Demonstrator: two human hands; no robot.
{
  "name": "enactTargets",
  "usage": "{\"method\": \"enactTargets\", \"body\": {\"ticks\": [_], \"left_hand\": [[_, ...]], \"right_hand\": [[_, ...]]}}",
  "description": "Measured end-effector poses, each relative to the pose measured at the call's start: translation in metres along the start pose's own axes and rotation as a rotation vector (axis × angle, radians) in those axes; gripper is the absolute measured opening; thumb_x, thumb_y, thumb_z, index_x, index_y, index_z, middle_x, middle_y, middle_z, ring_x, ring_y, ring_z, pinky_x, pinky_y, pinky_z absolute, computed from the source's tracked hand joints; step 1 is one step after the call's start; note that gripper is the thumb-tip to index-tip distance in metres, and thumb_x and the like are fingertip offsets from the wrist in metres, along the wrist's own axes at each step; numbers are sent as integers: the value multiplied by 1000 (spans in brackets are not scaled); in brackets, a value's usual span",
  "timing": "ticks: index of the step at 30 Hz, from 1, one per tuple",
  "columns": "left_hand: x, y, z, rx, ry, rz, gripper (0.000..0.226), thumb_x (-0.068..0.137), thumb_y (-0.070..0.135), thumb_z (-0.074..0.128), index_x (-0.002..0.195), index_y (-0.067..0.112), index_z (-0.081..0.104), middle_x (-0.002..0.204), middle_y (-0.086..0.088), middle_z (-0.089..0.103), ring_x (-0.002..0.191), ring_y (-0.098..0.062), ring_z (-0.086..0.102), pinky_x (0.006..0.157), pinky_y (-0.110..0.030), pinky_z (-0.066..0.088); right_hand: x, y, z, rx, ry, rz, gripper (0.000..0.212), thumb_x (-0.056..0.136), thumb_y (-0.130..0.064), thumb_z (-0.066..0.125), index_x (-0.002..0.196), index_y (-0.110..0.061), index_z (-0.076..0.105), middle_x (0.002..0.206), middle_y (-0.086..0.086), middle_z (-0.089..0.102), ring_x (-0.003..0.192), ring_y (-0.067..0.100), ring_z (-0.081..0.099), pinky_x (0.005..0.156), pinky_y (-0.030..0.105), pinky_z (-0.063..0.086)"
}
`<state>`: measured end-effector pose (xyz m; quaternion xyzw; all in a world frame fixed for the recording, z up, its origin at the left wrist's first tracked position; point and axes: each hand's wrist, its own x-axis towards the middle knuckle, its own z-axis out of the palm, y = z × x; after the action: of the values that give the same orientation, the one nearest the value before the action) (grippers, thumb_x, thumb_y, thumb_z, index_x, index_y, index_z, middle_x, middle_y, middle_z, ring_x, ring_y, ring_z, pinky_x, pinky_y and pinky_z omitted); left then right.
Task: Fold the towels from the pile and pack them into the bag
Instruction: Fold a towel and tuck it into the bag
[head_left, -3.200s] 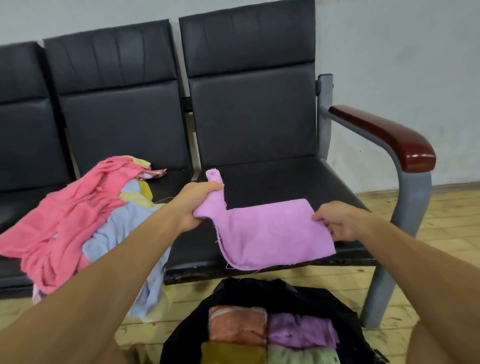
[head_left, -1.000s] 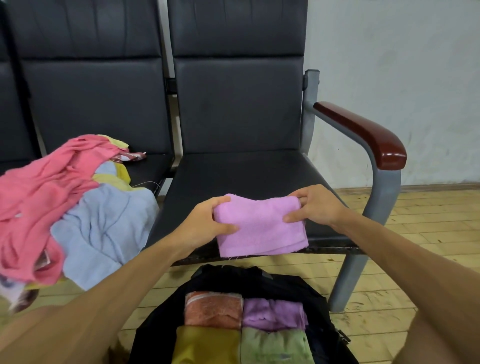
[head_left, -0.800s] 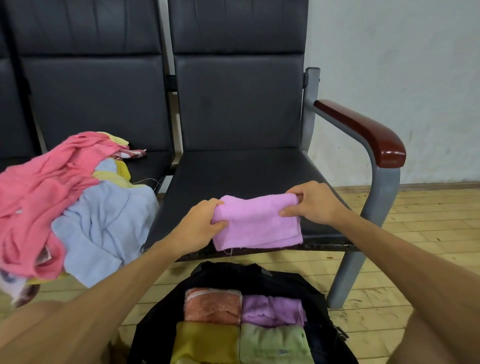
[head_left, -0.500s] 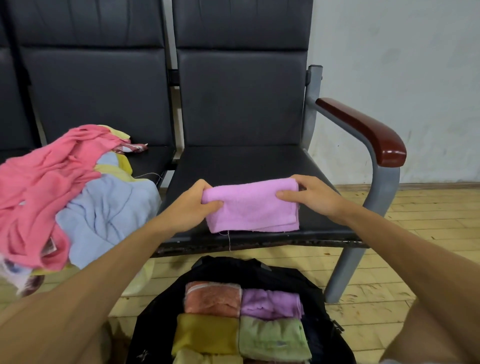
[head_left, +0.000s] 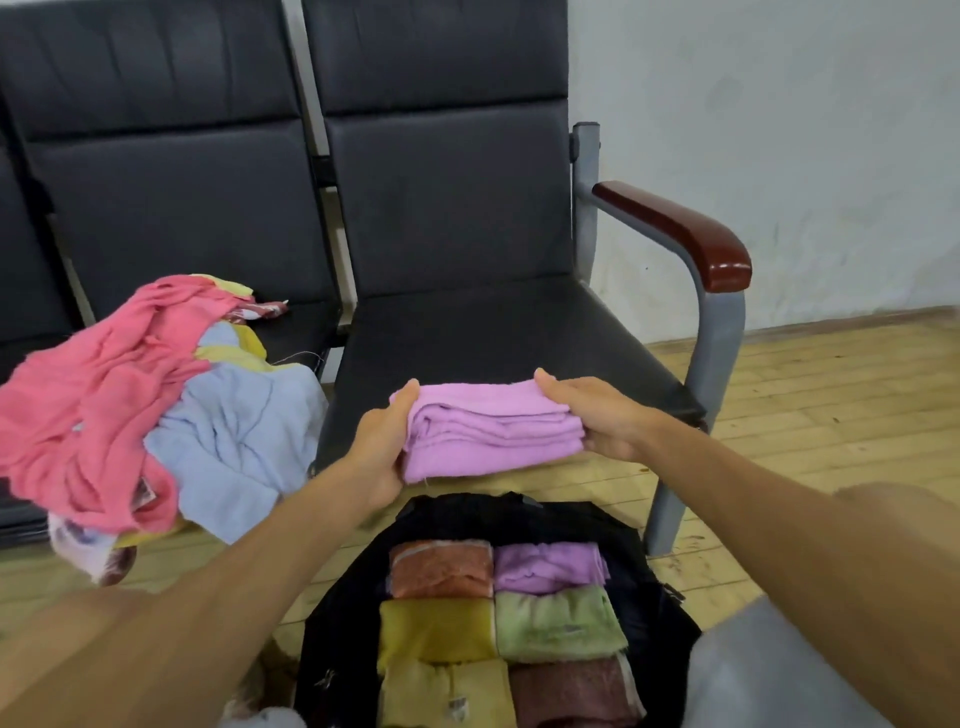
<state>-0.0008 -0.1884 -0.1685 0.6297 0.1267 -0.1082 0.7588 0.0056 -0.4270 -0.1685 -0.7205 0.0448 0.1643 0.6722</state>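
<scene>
Lilac towel (head_left: 493, 431): flat 3 s ago, now a thick folded block held at the chair seat (head_left: 493, 332) front edge. Pile (head_left: 156, 405) waits on the left. Left hand (head_left: 382, 447) and right hand (head_left: 597, 415) grips clamp its ends. Bag (head_left: 660, 597) is below, so packing looks next.

folded towel (head_left: 493, 436) lilac | pile (head_left: 104, 389) pink, pale blue, yellow | bag (head_left: 467, 512) black | seats (head_left: 457, 208) black | armrest (head_left: 675, 228) red-brown

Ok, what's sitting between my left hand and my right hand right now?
The folded lilac towel: the left hand grips one end, the right hand the other, by the front edge of the chair seat, seen in the head view.
</scene>
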Motion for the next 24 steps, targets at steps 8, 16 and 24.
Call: {"method": "enactTargets", "body": {"ticks": [8,16,24], "left_hand": [[-18,-42,-2,46,-321,-155,37,94,25,58,124,4,62,125,-19,63,116,-33,61,102,-51,45],[-6,-115,15,169,-279,-226,21,98,28,54,117,22,47,117,-12,67,109,-38,64,94,-65,45],[27,-196,6,462,-318,-343,38,91,23,66,123,4,59,111,-9,69,99,-22,67,87,-41,57]], "right_hand": [[-43,29,-24,138,-151,295,36,76,-9,72,110,-2,67,104,9,72,90,18,70,72,30,58],[-34,90,-27,54,81,503,28,88,-41,69,90,-13,63,83,0,68,79,16,62,64,28,51],[-18,178,-34,104,88,790,7,92,3,58,91,-4,56,88,10,59,74,23,60,64,34,51]]}}
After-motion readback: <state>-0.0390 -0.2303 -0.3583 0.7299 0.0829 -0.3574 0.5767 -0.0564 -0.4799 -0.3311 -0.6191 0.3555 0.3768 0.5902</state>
